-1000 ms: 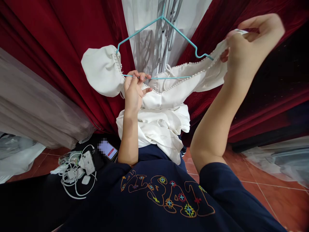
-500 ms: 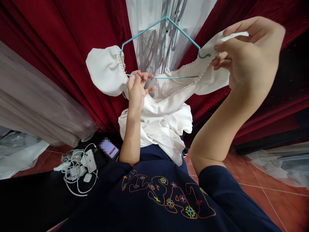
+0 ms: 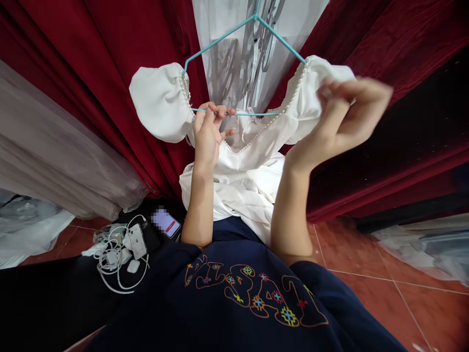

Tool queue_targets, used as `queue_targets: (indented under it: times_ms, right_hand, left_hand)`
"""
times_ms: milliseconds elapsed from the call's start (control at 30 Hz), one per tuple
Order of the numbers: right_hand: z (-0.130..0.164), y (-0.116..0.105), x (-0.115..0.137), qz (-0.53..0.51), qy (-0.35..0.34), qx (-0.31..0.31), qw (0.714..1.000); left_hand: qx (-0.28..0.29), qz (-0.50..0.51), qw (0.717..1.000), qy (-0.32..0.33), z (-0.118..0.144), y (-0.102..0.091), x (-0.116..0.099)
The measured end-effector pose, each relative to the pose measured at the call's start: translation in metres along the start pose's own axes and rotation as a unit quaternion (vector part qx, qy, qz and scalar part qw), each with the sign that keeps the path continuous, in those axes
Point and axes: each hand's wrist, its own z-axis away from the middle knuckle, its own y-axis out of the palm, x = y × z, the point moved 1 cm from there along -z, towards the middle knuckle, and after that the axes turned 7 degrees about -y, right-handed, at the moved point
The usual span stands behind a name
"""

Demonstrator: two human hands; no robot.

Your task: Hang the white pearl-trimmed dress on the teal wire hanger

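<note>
A white dress (image 3: 252, 181) with puffed sleeves and pearl trim along its neckline hangs on a turquoise clothes hanger (image 3: 223, 38). My left hand (image 3: 208, 129) is closed around the hanger's lower bar at the open neckline. Both shoulders of the hanger now sit in the dress, under the pearl edges of the left sleeve (image 3: 159, 102) and the right sleeve (image 3: 315, 88). My right hand (image 3: 351, 115) is over the right sleeve, its fingers bent and smeared by motion, so whether they grip the fabric is unclear. The dress's lower part is bunched against my lap.
Red curtains (image 3: 120, 63) hang on both sides of a white sheer one with a grey metal frame. At left, a black surface (image 3: 44, 303) holds a lit phone (image 3: 166, 222), a white phone (image 3: 137, 240) and a coiled white cable (image 3: 110, 259). Tulle (image 3: 421, 249) lies at right.
The hanger's right shoulder went from bare to inside the right sleeve opening. My right hand moved left and down, away from the stretched sleeve edge. My left hand stayed on the bar.
</note>
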Motion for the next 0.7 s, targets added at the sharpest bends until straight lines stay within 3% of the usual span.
queue_targets:
  times_ms: [67, 100, 167, 233, 333, 433, 633, 700]
  right_hand:
    - [0.031, -0.009, 0.003, -0.034, 0.095, 0.062, 0.993]
    - [0.042, -0.01, -0.002, -0.052, 0.163, 0.125, 0.977]
    - [0.054, -0.01, -0.017, -0.068, 0.282, 0.233, 0.928]
    - [0.056, -0.007, -0.032, -0.081, 0.361, 0.279, 0.886]
    - [0.052, -0.003, -0.041, -0.145, 0.416, 0.266, 0.858]
    - [0.052, 0.0, -0.036, -0.237, 0.41, 0.232, 0.85]
    - [0.053, 0.004, -0.037, -0.289, 0.425, 0.198, 0.835]
    - [0.051, 0.004, -0.041, -0.285, 0.43, 0.189, 0.835]
  left_hand:
    - [0.011, 0.011, 1.0, 0.009, 0.001, 0.001, 0.0]
    - [0.011, 0.01, 1.0, 0.01, 0.002, 0.001, 0.001]
    - [0.006, 0.004, 1.0, 0.01, 0.002, 0.002, 0.002]
    - [0.004, 0.001, 1.0, 0.015, 0.002, 0.003, 0.003]
    - [-0.019, -0.012, 1.0, 0.006, 0.004, 0.008, 0.003]
    - [-0.052, -0.037, 0.998, -0.02, 0.007, 0.013, 0.001]
    - [0.016, -0.048, 0.999, -0.016, 0.014, 0.008, -0.001]
    - [0.012, -0.09, 0.995, -0.038, 0.016, 0.002, -0.003]
